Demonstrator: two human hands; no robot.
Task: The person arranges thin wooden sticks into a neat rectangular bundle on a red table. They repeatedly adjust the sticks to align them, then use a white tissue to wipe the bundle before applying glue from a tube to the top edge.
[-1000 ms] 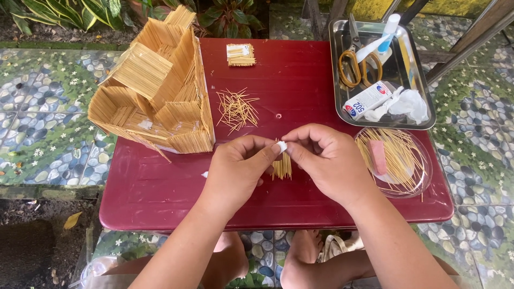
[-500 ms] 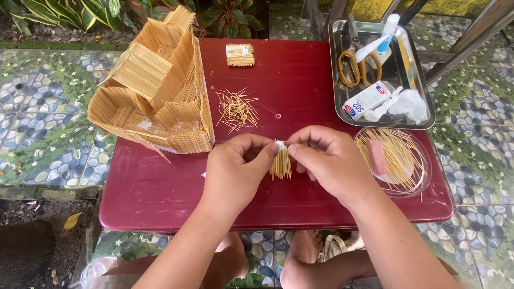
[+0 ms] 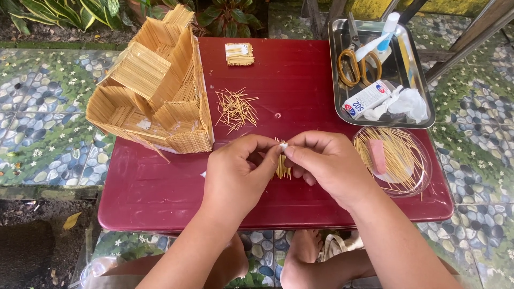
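Toothpick bundle (image 3: 282, 167) pinched between left hand (image 3: 238, 174) and right hand (image 3: 326, 166) fingers.

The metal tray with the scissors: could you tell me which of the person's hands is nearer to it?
Right. The right hand sits below the metal tray; the left hand lies farther left.

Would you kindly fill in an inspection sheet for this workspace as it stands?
Surface: dark red rectangular table, outdoors.
Job's things: small bundle of thin tan sticks, capped by a small white piece, pinched by both hands.
Clutter: tan stick-built model; loose stick pile; small flat stick panel; round clear dish of sticks; steel tray with yellow-handled scissors, small white box, white cloth.
Grippers: left hand and right hand meet at the bundle's top.
Cables: nothing seen.
Surroundings: pebble-patterned paving, green plants.
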